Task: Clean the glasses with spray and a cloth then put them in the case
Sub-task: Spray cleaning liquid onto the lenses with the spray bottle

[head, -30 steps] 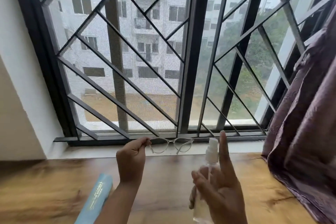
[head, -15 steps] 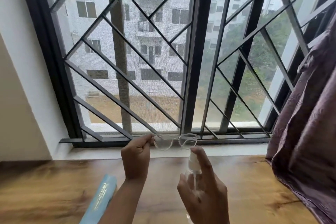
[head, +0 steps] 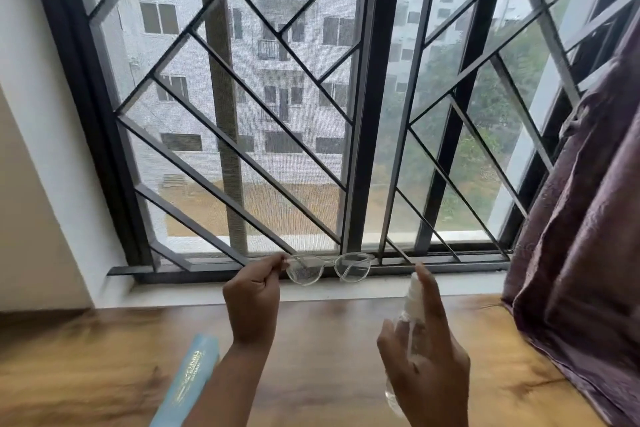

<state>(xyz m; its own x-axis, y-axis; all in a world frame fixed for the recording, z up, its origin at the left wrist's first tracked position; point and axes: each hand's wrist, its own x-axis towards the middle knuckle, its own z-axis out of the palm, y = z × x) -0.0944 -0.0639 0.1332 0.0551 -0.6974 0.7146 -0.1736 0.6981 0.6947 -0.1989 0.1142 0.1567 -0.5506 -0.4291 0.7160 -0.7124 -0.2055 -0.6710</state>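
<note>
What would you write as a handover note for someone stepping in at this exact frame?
Left hand: grip closed on the clear-framed glasses at one end, held up in front of the window sill.
Right hand: wrapped around the spray bottle, index finger on the nozzle top, aimed toward the lenses.
Light blue case: lying closed on the wooden table, left of the left forearm.
Cloth: not in view.
Done: glasses and spray picked up. One lens looks speckled, possibly with spray.
Left: finish spraying, wipe with the cloth, put the glasses in the case.
</note>
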